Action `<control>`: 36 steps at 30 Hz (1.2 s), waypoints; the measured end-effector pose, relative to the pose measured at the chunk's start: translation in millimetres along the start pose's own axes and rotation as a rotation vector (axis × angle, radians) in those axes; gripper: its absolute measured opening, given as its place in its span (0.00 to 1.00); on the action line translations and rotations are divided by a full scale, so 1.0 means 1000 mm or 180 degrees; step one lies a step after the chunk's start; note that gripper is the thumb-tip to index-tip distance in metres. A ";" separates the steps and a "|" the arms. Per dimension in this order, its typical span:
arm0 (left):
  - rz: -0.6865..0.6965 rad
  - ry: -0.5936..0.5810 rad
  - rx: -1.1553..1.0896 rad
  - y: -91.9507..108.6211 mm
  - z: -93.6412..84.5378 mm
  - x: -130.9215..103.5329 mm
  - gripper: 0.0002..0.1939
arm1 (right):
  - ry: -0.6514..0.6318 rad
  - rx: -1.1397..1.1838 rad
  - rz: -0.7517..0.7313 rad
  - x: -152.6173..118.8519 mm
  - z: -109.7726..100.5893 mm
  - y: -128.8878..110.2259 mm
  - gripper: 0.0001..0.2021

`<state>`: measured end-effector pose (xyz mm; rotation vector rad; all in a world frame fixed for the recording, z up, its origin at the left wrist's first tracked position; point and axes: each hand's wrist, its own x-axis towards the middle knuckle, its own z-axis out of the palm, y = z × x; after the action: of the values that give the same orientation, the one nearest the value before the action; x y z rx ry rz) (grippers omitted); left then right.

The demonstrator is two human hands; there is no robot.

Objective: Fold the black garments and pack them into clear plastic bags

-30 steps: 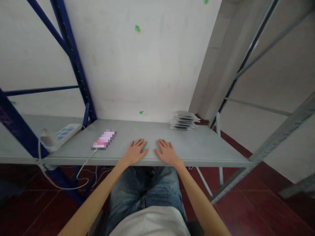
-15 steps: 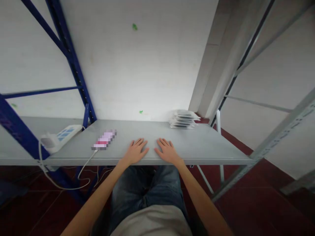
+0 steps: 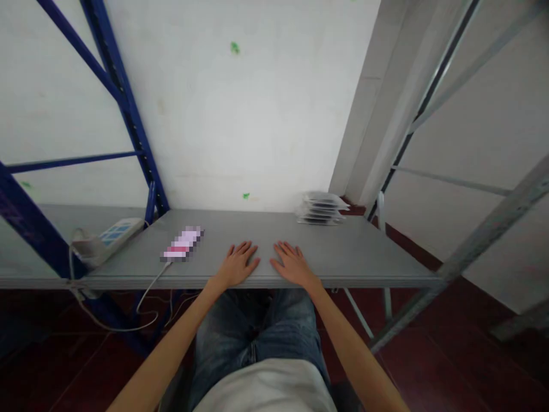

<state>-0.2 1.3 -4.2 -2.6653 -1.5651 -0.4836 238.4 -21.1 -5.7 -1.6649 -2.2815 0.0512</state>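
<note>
My left hand [image 3: 237, 265] lies palm down on the grey shelf top [image 3: 266, 229], near its front edge, fingers spread and holding nothing. Just to its right, my right hand [image 3: 294, 264] rests flat in the same way, also with nothing in it. A gap separates the two thumbs. Left of my left hand is a phone [image 3: 183, 244], its screen blurred out by pixels, with a white cable [image 3: 152, 283] running from its near end over the front edge. A stack of flat, pale packets [image 3: 321, 208] sits at the back right, beyond my right hand.
A white power strip [image 3: 118, 234] with a plug in it lies at the left, beside the blue metal upright [image 3: 124, 97]. Grey metal posts [image 3: 480, 240] stand on the right. Behind the shelf rises a white wall [image 3: 257, 114] with small green marks.
</note>
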 end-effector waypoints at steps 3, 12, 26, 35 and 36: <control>0.0024 0.0030 0.0002 0.000 0.001 0.000 0.29 | -0.0003 -0.0038 0.0000 0.000 0.000 0.000 0.31; 0.0003 -0.0019 0.0016 0.002 -0.002 0.000 0.29 | -0.0025 0.0018 0.0008 0.000 -0.002 -0.001 0.31; 0.0004 -0.0002 0.0032 0.000 -0.001 0.000 0.29 | -0.0045 0.0052 0.0021 -0.001 -0.004 -0.002 0.31; -0.0007 -0.0025 -0.0001 0.000 -0.002 0.000 0.29 | -0.0002 0.0030 0.0003 -0.001 -0.003 -0.002 0.31; -0.0009 -0.0031 0.0002 0.001 -0.002 0.000 0.29 | 0.0001 0.0032 0.0004 -0.001 -0.003 -0.002 0.31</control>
<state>-0.4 0.5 -2.2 -2.6694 -1.5716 -0.4707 237.5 -23.4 -2.7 -1.6612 -2.2765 0.0625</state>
